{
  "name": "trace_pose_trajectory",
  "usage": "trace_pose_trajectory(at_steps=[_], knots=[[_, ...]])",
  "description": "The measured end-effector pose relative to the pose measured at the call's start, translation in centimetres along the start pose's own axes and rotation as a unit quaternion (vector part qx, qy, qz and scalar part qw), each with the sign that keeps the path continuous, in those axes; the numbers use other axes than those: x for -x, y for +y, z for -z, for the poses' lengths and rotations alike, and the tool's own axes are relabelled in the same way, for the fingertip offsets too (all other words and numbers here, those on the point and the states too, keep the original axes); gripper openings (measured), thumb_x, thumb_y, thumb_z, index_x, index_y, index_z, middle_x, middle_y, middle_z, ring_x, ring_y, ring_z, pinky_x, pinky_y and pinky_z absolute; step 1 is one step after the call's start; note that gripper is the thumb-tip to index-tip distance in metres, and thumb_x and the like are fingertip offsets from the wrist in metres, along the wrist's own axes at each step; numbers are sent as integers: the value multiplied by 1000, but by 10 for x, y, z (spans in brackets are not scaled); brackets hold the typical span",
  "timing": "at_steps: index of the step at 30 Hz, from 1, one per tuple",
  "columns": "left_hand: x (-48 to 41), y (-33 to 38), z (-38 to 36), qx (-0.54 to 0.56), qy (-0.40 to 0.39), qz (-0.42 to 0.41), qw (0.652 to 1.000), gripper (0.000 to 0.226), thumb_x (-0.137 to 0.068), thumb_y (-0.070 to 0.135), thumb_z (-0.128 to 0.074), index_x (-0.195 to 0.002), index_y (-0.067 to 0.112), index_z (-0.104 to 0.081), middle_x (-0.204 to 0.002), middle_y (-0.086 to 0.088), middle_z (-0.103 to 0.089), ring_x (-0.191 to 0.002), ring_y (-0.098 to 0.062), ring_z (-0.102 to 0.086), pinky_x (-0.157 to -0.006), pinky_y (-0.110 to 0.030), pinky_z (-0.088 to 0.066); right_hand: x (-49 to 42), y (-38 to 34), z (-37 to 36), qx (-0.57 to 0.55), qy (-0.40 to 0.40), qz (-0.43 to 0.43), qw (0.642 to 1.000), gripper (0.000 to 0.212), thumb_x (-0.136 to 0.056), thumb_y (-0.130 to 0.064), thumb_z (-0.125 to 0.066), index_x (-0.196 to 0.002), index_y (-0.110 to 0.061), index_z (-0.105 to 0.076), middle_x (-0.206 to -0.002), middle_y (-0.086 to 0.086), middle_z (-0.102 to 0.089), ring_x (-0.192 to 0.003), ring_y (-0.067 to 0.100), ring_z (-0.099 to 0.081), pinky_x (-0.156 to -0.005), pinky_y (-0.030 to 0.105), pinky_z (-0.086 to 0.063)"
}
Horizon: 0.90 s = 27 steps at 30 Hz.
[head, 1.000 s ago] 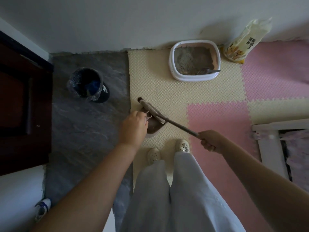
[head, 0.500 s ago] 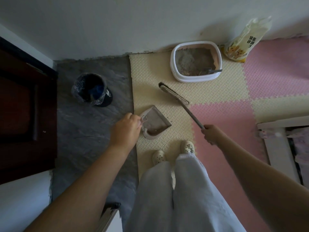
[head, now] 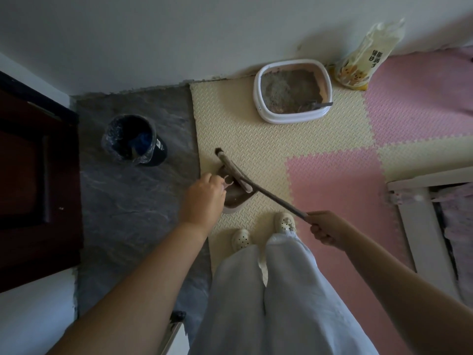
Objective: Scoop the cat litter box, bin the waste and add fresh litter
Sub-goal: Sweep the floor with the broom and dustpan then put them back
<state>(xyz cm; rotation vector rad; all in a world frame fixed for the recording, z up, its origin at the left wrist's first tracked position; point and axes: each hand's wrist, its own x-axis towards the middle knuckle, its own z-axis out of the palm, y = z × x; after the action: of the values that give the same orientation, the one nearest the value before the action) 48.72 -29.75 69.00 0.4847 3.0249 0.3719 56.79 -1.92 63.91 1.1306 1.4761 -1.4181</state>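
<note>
My left hand (head: pixel 203 198) grips the handle of a dustpan (head: pixel 234 198) that stands on the cream foam mat in front of my feet. My right hand (head: pixel 325 226) grips the long handle of a broom (head: pixel 256 185), whose head lies across the top of the dustpan. The white litter box (head: pixel 291 92) stands against the wall, with grey litter and a scoop (head: pixel 320 105) inside. A pale bag of fresh litter (head: pixel 363 62) leans on the wall right of the box. A lined black bin (head: pixel 133 139) stands on the grey floor at the left.
A dark wooden door (head: pixel 33 180) fills the left edge. A white frame (head: pixel 419 221) stands at the right over the pink and cream foam mat (head: pixel 332 175). My feet in white perforated shoes (head: pixel 284 222) are just behind the dustpan.
The broom head swept back from near the litter box to the dustpan. My right hand pulled back toward me. My left hand kept hold of the dustpan.
</note>
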Motion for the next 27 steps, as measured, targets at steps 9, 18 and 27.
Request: trace_pose_trajectory(at_steps=[9, 18, 27], knots=[[13, -6, -1, -9, 14, 6, 1000, 26, -61, 10, -89, -78, 9, -70, -73, -6, -64, -52, -20, -61, -48, -18, -30, 23, -15, 37, 162, 76, 133, 975, 20, -99, -19, -44, -101, -31, -60, -55, 1, -38, -42, 11, -27, -39, 17, -19], [10, -8, -13, -27, 16, 0, 1000, 19, -65, 12, -85, -79, 11, -71, -72, -7, -63, -53, -21, -59, -45, -22, -36, -65, -27, -34, 153, 85, 48, 983, 19, -92, -1, -39, -91, -5, -58, -57, 6, -36, -43, 13, -32, -36, 13, -25], [6, -4, -5, -6, 13, 21, 1000, 22, -64, 11, -87, -75, 9, -68, -71, -7, -61, -51, -23, -58, -46, -21, -30, -7, 5, -19, 71, -21, -27, 997, 16, -95, -11, -43, -94, -5, -58, -45, -2, -31, -31, 6, -23, -36, 9, -16]])
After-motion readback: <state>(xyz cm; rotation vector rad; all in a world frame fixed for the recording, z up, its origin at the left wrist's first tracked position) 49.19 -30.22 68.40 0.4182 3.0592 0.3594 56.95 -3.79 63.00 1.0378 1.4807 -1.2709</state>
